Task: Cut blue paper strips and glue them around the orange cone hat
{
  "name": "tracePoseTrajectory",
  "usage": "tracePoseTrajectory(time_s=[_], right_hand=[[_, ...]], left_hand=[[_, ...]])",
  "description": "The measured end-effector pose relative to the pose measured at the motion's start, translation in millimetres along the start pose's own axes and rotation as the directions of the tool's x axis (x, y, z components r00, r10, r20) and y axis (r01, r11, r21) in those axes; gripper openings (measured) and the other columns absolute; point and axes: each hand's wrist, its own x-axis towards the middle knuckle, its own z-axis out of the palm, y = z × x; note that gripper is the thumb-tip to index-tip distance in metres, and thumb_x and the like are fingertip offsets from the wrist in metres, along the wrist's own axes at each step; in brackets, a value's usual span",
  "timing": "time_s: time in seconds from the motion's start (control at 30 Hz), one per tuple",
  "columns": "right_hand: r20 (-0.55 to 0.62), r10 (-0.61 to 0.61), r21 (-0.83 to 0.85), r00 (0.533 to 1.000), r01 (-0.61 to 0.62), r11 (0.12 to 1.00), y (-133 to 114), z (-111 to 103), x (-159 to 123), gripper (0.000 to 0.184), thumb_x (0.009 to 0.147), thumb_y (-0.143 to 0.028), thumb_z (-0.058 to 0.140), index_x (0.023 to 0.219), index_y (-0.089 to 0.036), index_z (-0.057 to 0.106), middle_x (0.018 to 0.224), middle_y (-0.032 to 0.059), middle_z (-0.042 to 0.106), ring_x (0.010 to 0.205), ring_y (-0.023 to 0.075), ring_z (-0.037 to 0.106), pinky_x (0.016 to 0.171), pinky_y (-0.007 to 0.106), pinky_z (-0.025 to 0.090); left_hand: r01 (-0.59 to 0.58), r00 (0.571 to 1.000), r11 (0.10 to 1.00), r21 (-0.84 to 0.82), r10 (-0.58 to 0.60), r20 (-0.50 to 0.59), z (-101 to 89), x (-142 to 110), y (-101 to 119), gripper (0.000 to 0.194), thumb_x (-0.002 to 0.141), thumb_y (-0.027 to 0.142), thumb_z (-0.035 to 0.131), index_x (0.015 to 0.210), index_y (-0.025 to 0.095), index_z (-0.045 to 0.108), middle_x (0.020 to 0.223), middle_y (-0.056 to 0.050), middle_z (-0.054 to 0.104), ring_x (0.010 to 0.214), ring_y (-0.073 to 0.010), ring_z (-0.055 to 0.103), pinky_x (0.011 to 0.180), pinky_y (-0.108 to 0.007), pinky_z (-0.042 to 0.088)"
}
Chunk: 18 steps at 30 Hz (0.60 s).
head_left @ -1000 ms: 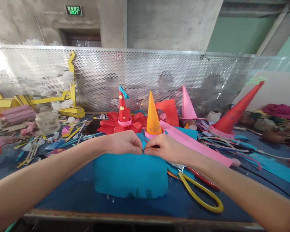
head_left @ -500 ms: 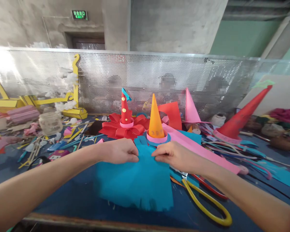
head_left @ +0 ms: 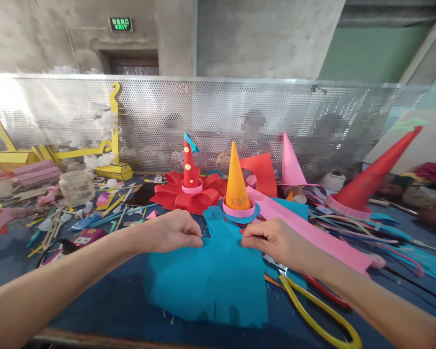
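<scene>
A blue paper sheet [head_left: 210,281] with slits cut along its edges hangs from both my hands above the front of the table. My left hand [head_left: 178,230] pinches its upper left part, fingers closed. On the upper right, my right hand [head_left: 272,240] pinches it too. Cut strips stand up between the two hands. Just behind them is an orange paper cone [head_left: 236,179] with a pink band and a blue base. Scissors [head_left: 312,310] with one yellow and one red handle lie beside my right forearm, their blades partly hidden by blue paper.
Behind stand a red dotted cone hat [head_left: 189,167], a pink cone [head_left: 290,162] and a large red cone [head_left: 378,174]. A glass jar [head_left: 77,186], a purple glue gun [head_left: 74,245] and scraps lie left. A perforated metal screen [head_left: 218,111] closes the back.
My hands have moved a little farther apart, the right one outward. The blue sheet between them is spread slightly wider.
</scene>
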Motion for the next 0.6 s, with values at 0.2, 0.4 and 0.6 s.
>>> tracePoseTrajectory(time_s=[0.2, 0.4, 0.6], right_hand=[[0.024, 0.042, 0.006, 0.999, -0.042, 0.999, 8.5, -5.2, -2.8, 0.023, 0.091, -0.036, 0.054, 0.09, -0.024, 0.073, 0.074, 0.0011, 0.066, 0.06, 0.0151, 0.052, 0.054, 0.028, 0.039], [-0.026, 0.062, -0.007, 0.998, -0.062, 0.998, 4.3, -4.5, -6.0, 0.023, 0.089, -0.033, 0.057, 0.075, -0.022, 0.071, 0.067, 0.001, 0.064, 0.056, 0.0148, 0.051, 0.052, 0.028, 0.037], [0.076, 0.155, 0.038, 0.985, -0.158, 0.987, 2.1, -16.7, -10.4, 0.021, 0.085, -0.037, 0.063, 0.075, -0.02, 0.071, 0.064, -0.0013, 0.057, 0.057, 0.0115, 0.046, 0.052, 0.025, 0.034]], left_hand=[[0.006, 0.997, 1.0, -0.018, -0.005, 0.073, -9.1, -5.8, -8.4, 0.025, 0.086, 0.029, 0.049, 0.065, 0.016, 0.055, 0.057, 0.005, 0.036, 0.052, -0.0095, 0.03, 0.05, -0.024, 0.024], [0.119, 0.993, 0.992, -0.039, -0.119, -0.006, -8.0, -11.8, -12.8, 0.023, 0.081, 0.033, 0.055, 0.07, 0.014, 0.063, 0.056, 0.004, 0.04, 0.052, -0.0094, 0.031, 0.049, -0.023, 0.023], [0.139, 0.989, 0.981, -0.137, -0.144, -0.027, -4.7, -18.1, -13.6, 0.022, 0.08, 0.031, 0.056, 0.078, 0.014, 0.07, 0.062, 0.003, 0.049, 0.058, -0.0104, 0.038, 0.055, -0.022, 0.03]])
